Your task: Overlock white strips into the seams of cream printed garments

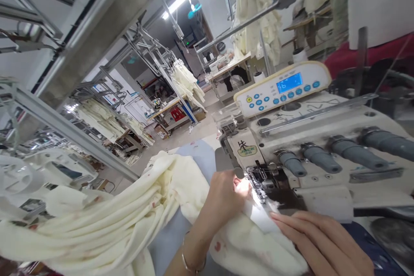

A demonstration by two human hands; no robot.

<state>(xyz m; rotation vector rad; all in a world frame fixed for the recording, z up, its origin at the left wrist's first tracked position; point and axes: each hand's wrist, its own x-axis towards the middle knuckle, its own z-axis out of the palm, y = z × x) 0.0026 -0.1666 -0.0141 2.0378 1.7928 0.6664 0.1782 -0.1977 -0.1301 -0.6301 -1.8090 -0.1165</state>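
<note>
We have the cloth point(145, 215) under the lit end of the machine point(291, 127), its bulk lying in long folds to the machine's left. Our left hand point(226, 194) curls over the cloth just beside the machine's lit end; glare hides whether it truly pinches, so we can't say. Our right hand point(323, 237), at the machine's near side, rests flat on the cloth, fingers extended, clasping nothing. We judge the cloth soft, limp, slightly plush, likelier to stretch or pucker than tear. We would hold it near its edge beside the machine, with light, flat pressure, leaving the folds slack against drag.
</note>
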